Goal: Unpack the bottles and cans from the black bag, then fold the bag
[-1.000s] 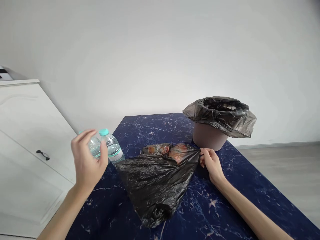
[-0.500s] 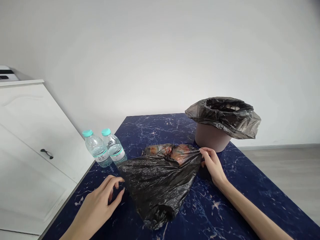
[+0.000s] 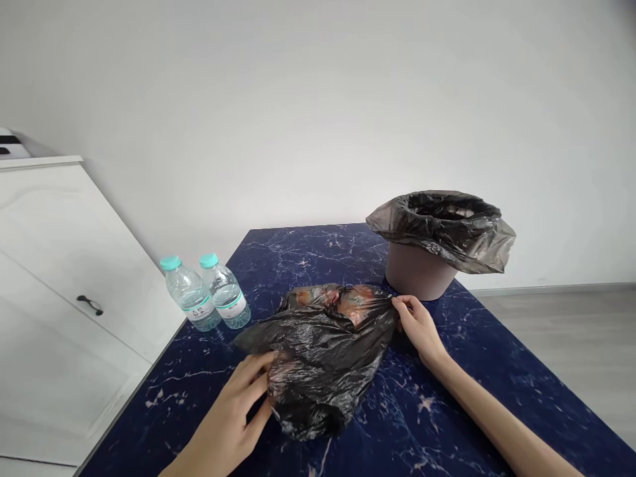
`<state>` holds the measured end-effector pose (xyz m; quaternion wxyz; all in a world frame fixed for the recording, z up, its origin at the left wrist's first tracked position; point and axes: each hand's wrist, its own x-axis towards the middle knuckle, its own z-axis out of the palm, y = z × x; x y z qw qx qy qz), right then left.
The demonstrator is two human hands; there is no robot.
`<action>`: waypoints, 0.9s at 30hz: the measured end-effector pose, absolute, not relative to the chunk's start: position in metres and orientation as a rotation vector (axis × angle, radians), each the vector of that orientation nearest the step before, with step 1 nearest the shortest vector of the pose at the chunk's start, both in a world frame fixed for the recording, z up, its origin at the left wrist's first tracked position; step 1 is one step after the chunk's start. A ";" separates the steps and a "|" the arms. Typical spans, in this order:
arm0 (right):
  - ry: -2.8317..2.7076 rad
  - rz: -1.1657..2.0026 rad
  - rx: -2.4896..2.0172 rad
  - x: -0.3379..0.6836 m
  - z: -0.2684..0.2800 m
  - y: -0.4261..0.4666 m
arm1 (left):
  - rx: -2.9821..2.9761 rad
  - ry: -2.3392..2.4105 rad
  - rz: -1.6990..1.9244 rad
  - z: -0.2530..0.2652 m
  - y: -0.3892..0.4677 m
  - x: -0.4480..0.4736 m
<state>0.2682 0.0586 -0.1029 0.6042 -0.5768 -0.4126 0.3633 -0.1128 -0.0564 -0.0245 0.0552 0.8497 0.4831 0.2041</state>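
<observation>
A thin black plastic bag [image 3: 322, 358] lies crumpled on the table, with orange-and-red packages [image 3: 358, 301] showing through its far part. My right hand [image 3: 417, 328] pinches the bag's right edge between thumb and fingers. At the bag's near left side is my left hand [image 3: 243, 404], its fingers spread apart. Its fingertips are covered by the thin plastic and show faintly through it. Beyond my right hand stands a brownish bin [image 3: 420, 271], its black liner [image 3: 477, 238] folded out over the rim.
Two clear water bottles with turquoise caps, a left one [image 3: 191, 291] and a right one [image 3: 226, 291], stand at the table's left edge. The table [image 3: 303, 262] has a dark blue marbled top. A white cabinet [image 3: 59, 278] is on the left, and a pale wall lies behind.
My left hand has moved right, from beside the bag to its near left side, with fingertips now under the plastic. The bag's left part has shifted and bunched up. My right hand keeps its pinch.
</observation>
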 end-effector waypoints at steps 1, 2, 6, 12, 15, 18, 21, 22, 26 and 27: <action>-0.958 0.838 -1.338 0.268 -0.103 0.059 | 2.630 1.444 0.589 -0.030 -0.056 -0.114; -0.960 0.832 -1.340 0.268 -0.103 0.059 | 2.660 1.417 0.545 -0.034 -0.055 -0.114; -0.966 0.803 -1.340 0.268 -0.103 0.060 | 2.660 1.263 0.466 -0.039 -0.041 -0.098; -0.982 0.772 -1.340 0.269 -0.103 0.061 | 2.727 1.041 0.520 -0.044 -0.003 -0.062; -0.992 0.762 -1.344 0.269 -0.104 0.062 | 2.648 1.122 0.478 -0.045 0.007 -0.046; -1.004 0.755 -1.352 0.270 -0.104 0.063 | 2.528 1.292 0.502 -0.044 0.014 -0.025; -1.016 0.747 -1.361 0.271 -0.105 0.065 | 2.453 1.371 0.626 -0.046 0.020 -0.002; -1.020 0.744 -1.364 0.272 -0.105 0.065 | 2.418 1.396 0.697 -0.048 0.022 0.004; -1.030 0.730 -1.375 0.273 -0.106 0.067 | 2.334 1.463 0.899 -0.057 0.023 0.017; -1.032 0.727 -1.376 0.273 -0.106 0.067 | 2.329 1.460 0.914 -0.059 0.022 0.017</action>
